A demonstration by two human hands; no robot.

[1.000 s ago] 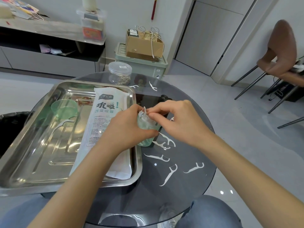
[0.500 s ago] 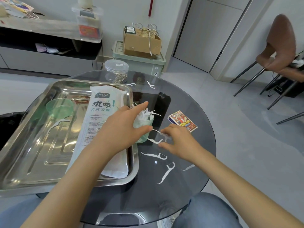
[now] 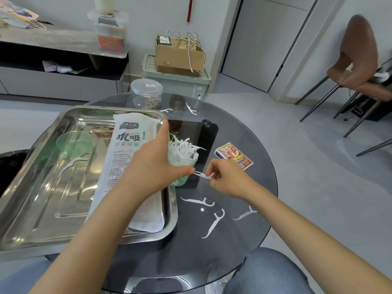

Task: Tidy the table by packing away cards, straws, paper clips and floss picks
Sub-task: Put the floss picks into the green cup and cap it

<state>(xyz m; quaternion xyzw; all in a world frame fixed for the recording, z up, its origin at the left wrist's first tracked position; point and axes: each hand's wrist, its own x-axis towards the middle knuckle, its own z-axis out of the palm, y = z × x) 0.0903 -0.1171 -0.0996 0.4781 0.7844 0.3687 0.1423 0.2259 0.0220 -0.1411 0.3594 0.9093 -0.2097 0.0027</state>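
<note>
My left hand (image 3: 154, 164) grips a green plastic cup (image 3: 184, 164) stuffed with white floss picks, beside the steel tray's right edge. Just right of the cup, my right hand (image 3: 224, 179) pinches one white floss pick (image 3: 202, 175) above the glass. Three loose floss picks (image 3: 214, 223) lie on the round glass table (image 3: 261, 187) in front of my hands, two more (image 3: 191, 108) near the far edge. A card box (image 3: 233, 156) lies to the right. A white straw bag (image 3: 127, 160) rests in the steel tray (image 3: 38, 209). A clear jar of paper clips (image 3: 147, 94) stands at the back.
In the tray sit a second green cup (image 3: 74, 143) and one floss pick (image 3: 71, 165). A black bin (image 3: 10, 164) stands left of the table, a brown chair (image 3: 358, 66) at the right, a carton on a green crate (image 3: 178, 66) behind.
My right hand left the cup's mouth, dropped to the table and picked up a floss pick, which it now lifts. My left hand kept holding the cup.
</note>
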